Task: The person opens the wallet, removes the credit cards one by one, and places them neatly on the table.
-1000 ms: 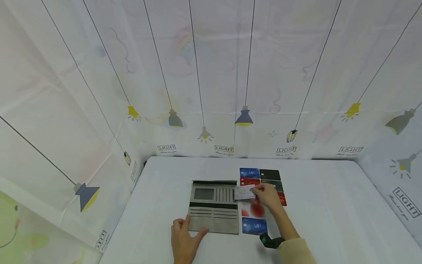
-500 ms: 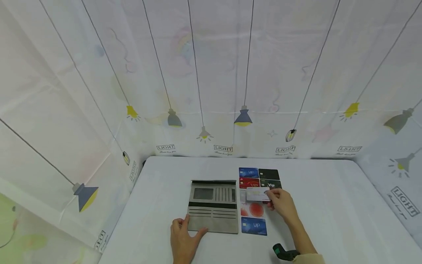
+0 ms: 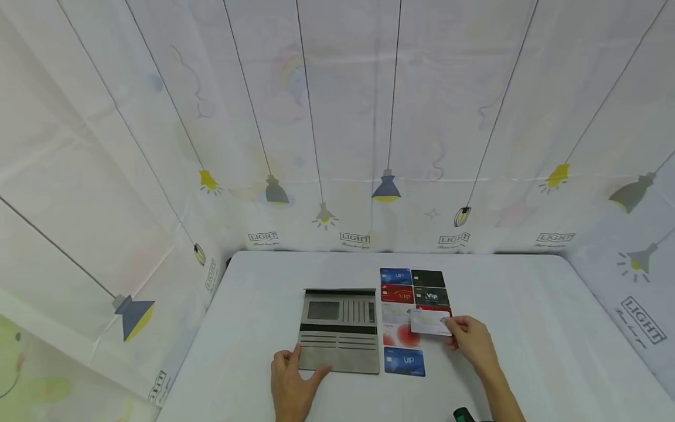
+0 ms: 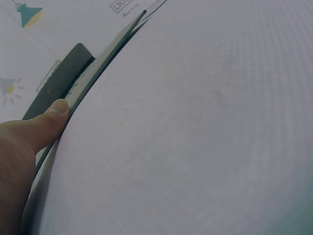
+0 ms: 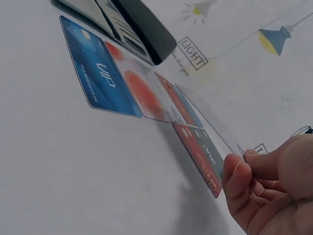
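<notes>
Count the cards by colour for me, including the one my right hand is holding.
Blue cards: 2
Red cards: 2, one mostly covered
Black cards: 2
White or pale cards: 3, counting the held card pinched by the right hand
Total: 9

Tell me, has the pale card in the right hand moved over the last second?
Yes. The card went right, away from the wallet, held by the right hand.

Grey wallet; blue VIP card; white table.
</notes>
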